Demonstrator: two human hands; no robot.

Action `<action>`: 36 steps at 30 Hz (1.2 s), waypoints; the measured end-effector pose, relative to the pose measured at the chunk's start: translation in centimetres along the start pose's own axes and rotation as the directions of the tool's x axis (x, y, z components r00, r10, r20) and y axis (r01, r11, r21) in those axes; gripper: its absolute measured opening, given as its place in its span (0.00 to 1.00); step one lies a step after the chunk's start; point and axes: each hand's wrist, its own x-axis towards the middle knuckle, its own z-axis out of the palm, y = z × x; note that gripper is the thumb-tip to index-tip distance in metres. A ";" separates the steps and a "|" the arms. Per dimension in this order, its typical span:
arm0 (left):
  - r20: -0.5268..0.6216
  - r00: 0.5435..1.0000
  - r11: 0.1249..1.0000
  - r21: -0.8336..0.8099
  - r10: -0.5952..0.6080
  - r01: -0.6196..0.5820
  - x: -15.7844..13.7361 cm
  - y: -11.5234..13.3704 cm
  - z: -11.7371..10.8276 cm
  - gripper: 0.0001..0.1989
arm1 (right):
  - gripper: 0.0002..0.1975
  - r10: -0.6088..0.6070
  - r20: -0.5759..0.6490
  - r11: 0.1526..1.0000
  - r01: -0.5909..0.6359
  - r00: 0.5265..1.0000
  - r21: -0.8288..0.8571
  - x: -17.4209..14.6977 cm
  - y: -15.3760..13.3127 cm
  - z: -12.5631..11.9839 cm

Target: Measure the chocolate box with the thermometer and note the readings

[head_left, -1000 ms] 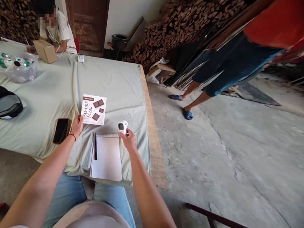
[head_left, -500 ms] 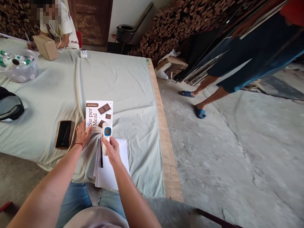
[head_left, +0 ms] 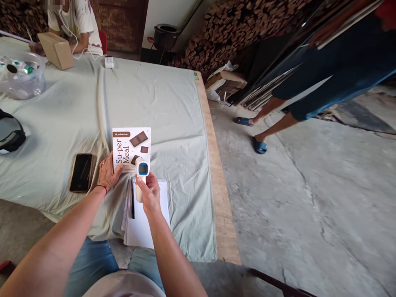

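Pale cloth (head_left: 157, 97), black phone (head_left: 81, 173); beside it, my left hand (head_left: 107, 174) pinches white box (head_left: 130, 147), right hand (head_left: 151, 194) clasps overlapping white thermometer (head_left: 142, 169).

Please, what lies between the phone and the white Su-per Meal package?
In the head view, the left hand lies between the phone and the package, with creased cloth showing beside it.

Stacked firewood (head_left: 247, 24) stands near a pale wall (head_left: 163, 12) and a brown door (head_left: 122, 24), probably wooden in that dim light. Cracked grey floor (head_left: 278, 206) spreads right of the cloth-covered, wood-edged table (head_left: 173, 99).
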 end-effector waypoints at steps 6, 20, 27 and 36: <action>0.004 1.000 0.999 -0.041 -0.014 0.015 0.0 0.0 0.1 0.32 | 0.27 0.010 -0.005 1.000 -0.010 1.000 -0.015 0.1 -0.2 0.1; -0.034 0.999 0.994 -0.108 -0.028 0.024 0.0 0.0 0.3 0.32 | 0.29 0.000 0.009 1.000 0.001 1.000 -0.024 -0.2 -0.1 0.4; -0.031 0.998 0.990 -0.132 -0.056 0.051 0.1 0.0 0.2 0.35 | 0.28 -0.004 0.000 1.000 0.004 1.000 -0.011 -0.2 0.1 0.2; -0.029 0.998 0.984 -0.172 -0.050 0.044 0.1 0.4 -0.2 0.38 | 0.25 -0.030 -0.008 0.998 0.029 1.000 -0.064 -0.9 -0.8 0.0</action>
